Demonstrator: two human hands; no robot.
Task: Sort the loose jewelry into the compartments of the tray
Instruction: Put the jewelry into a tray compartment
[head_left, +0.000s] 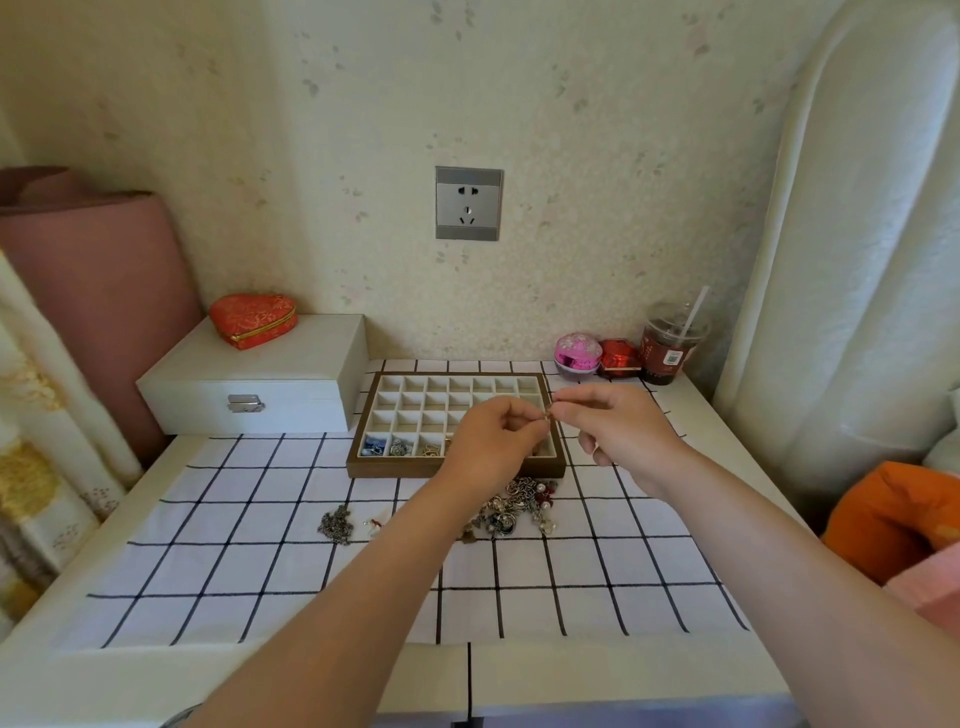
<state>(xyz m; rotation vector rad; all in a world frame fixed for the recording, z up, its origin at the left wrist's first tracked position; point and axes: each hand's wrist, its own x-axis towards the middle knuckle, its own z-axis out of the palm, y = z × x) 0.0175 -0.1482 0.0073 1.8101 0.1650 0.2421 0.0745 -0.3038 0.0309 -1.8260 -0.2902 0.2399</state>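
Observation:
A wooden tray (363, 457) with many small white compartments sits at the middle of the table. Its front row holds a blue piece (375, 446) and several metal pieces; the other rows look empty. My left hand (493, 447) and my right hand (615, 431) are raised over the tray's right side and together pinch one small piece of jewelry (548, 414) between their fingertips. A heap of loose jewelry (514, 506) with pearls and red beads lies in front of the tray. A dark chain (336, 525) and a small red-and-white piece (375, 524) lie to its left.
A white latched box (249, 384) with a red heart-shaped case (253, 319) on it stands at the back left. A pink box (577, 353), a red box (618, 358) and a drink cup with a straw (670, 345) stand at the back right. A checked cloth (260, 545) covers the table.

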